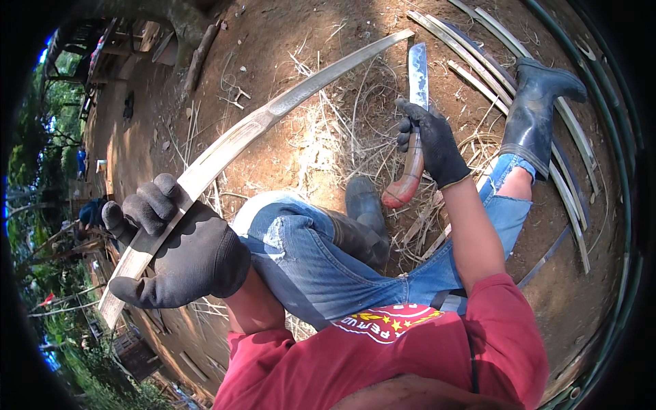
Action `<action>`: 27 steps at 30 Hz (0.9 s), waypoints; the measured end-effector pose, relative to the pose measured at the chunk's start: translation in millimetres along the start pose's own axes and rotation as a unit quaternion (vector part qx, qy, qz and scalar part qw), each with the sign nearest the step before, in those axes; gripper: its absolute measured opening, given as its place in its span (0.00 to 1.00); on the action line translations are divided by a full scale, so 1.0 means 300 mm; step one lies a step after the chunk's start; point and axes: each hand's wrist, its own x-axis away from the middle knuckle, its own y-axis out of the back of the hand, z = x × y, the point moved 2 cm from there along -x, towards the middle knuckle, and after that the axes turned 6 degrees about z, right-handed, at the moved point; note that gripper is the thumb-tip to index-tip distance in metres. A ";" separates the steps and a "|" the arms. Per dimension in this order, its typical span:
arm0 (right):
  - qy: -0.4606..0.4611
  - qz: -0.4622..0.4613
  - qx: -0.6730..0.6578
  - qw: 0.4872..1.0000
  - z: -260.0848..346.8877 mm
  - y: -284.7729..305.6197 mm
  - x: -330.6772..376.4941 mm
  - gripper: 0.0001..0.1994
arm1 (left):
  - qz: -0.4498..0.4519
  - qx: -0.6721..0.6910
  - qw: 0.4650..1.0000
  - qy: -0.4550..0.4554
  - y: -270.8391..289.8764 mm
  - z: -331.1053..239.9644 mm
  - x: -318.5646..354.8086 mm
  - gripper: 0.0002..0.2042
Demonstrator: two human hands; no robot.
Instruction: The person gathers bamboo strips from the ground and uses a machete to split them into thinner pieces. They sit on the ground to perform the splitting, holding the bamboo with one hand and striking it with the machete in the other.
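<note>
A long pale bamboo strip [236, 133] slants up across the view from lower left, its far end close to the tip of the blade. My left hand [184, 246], in a dark glove, is closed round the strip near its lower end. In my right hand [436, 140], also gloved, is a machete [418, 78], gripped by its reddish wooden handle [404, 184] with the blade pointing away from me. The blade is broad, with dark stains along it. Thin shavings [335, 130] litter the dirt between my legs.
Several split bamboo strips [471, 58] lie on the right, running past my rubber boot [536, 106]. The other boot [365, 212] rests near the middle. Green bamboo poles [618, 123] line the right rim. A log [200, 58] lies at the far left, with greenery [34, 150] beyond.
</note>
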 end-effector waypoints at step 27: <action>-0.002 -0.013 -0.121 0.993 0.023 0.077 0.017 0.20 | 0.038 -0.489 0.864 -0.119 0.040 0.021 0.007 0.15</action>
